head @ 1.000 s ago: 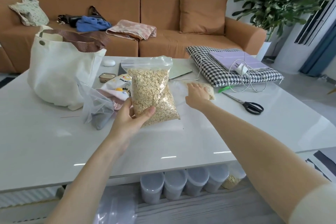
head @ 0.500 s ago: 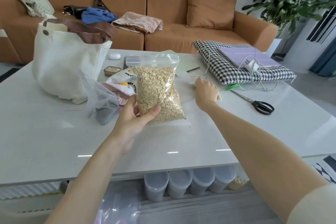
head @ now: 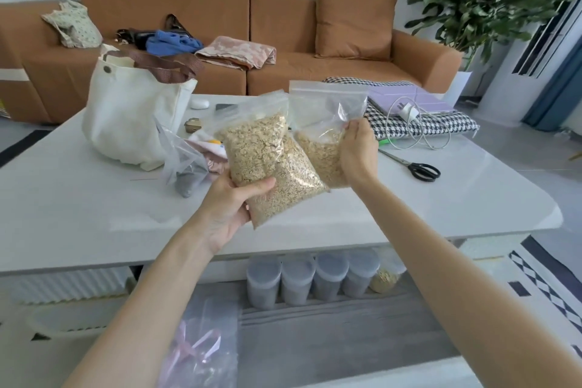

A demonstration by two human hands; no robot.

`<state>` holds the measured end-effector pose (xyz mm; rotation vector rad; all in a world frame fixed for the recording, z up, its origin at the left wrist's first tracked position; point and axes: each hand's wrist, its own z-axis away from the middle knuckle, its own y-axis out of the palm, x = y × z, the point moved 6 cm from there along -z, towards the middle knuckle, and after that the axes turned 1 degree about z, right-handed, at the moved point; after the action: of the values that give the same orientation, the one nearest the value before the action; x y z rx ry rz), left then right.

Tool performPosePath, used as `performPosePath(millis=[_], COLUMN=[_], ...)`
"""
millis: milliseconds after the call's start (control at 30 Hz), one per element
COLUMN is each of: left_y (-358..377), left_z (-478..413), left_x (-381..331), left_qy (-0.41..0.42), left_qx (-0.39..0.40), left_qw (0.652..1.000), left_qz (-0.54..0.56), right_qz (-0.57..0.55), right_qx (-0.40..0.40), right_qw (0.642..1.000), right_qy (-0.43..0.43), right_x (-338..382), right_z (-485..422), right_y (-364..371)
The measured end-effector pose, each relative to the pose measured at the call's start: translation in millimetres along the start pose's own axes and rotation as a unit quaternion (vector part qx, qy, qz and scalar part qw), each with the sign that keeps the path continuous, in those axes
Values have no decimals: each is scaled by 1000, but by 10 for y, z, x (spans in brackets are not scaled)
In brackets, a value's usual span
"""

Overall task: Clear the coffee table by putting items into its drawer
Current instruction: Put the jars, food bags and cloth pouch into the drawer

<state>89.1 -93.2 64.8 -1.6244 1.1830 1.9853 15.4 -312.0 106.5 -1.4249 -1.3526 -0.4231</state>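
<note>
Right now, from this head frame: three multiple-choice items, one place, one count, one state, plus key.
1. Where do the black-handled steel scissors lie?
A. on the white coffee table
B. on the orange sofa
C. inside the white canvas tote

2. How many clear zip bags of oats are held up?
A. one
B. two
C. three

3. What is the right hand doing?
A. lying flat on the table
B. holding the scissors
C. gripping a bag of oats

Key:
1 A: they lie on the tabletop.
2 B: each hand grips one, the left hand the fuller.
3 C: it grips one bag.
</note>
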Motion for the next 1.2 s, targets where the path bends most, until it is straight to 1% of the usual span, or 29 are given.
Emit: performPosePath(millis=[100, 167, 267, 333, 400, 500, 600, 733, 800, 900, 933, 1000, 1067, 1100, 1133, 1200], left_y=[78, 102, 132, 134, 122, 50, -50, -190, -268, -336, -338, -313, -296, -289, -259, -114], left_z=[201, 327, 519, 611, 694, 758, 801, 864, 884, 887, 862, 807, 761, 743, 736, 755], left_x=[57, 87, 122, 187, 323, 612, 923, 1273, 1412, 1538, 1531, 1432, 1272, 1181, 1100, 965], left_qy=[-19, -36, -41, -52, -73, -103, -133, -164, -185, -204, -196, -155, -104, -73, -46, -7], left_qx=[38, 55, 67, 72, 72, 39, -3, -44, -83, -130, -128, -97, -61, -46, -29, 4], left_qw=[999, 998, 997, 995, 991, 987, 986, 981, 973, 957, 954, 950, 927, 901, 862, 759], left_qz=[12, 11, -29, -43, -82, -119, -101, -97, -109, -162, -185, -253, -354, -426, -503, -651], right_qz=[-32, -41, -65, -77, -77, -46, -6, 49, 70, 98, 98, 66, 21, 11, 12, 61], right_qx=[34, 53, 95, 125, 148, 182, 218, 300, 331, 321, 313, 301, 285, 270, 253, 234], right_qw=[999, 998, 993, 989, 986, 982, 975, 950, 937, 936, 939, 946, 952, 956, 961, 969], right_qy=[-15, -8, 22, 24, 22, 30, 48, 74, 91, 108, 104, 97, 110, 113, 106, 53], right_x=[-4, -85, -315, -456, -582, -786, -1009, -1271, -1388, -1475, -1469, -1408, -1365, -1353, -1342, -1280], right_z=[279, 439, 658, 807, 977, 1202, 1384, 1637, 1718, 1744, 1732, 1719, 1700, 1681, 1655, 1609], right_y=[-145, -238, -346, -388, -434, -462, -470, -452, -431, -469, -487, -508, -523, -535, -548, -560])
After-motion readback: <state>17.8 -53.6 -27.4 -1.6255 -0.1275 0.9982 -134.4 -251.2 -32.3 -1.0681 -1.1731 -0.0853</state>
